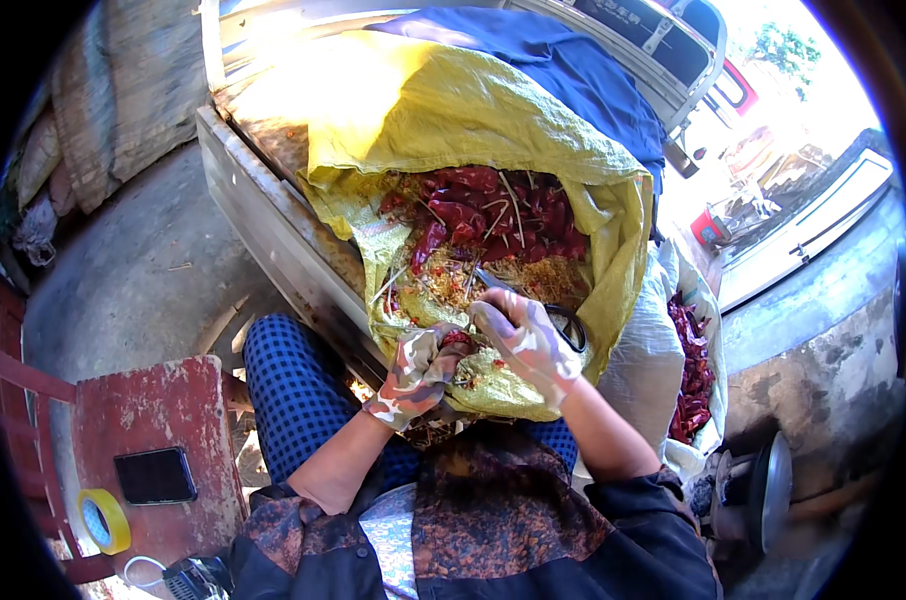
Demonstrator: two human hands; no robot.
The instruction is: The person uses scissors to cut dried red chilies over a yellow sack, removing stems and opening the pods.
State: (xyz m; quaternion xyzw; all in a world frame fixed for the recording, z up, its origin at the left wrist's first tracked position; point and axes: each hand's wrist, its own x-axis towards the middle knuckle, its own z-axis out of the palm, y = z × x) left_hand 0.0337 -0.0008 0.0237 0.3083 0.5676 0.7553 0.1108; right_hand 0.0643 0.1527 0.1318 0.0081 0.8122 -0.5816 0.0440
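My left hand (416, 378), in a camouflage-patterned glove, is closed round a dried red chili pepper (457, 341) over the near edge of a yellow woven sack (473, 110). Close on its right, my right hand (529, 345), gloved alike, has its fingers curled on a pair of scissors. The black handle (572, 328) of these scissors shows beside the knuckles and a blade points away; the hand covers their middle. Inside the sack's mouth lie dark red chili peppers (463, 205) with pale stems, and yellowish bits with seeds (453, 275) nearer me.
The sack rests on a metal-sided cart bed (283, 235) with blue cloth (543, 45) behind. A white sack (653, 370) of red chilies stands at right. At left, a worn red chair (153, 400) holds a phone (156, 476) and yellow tape (104, 521).
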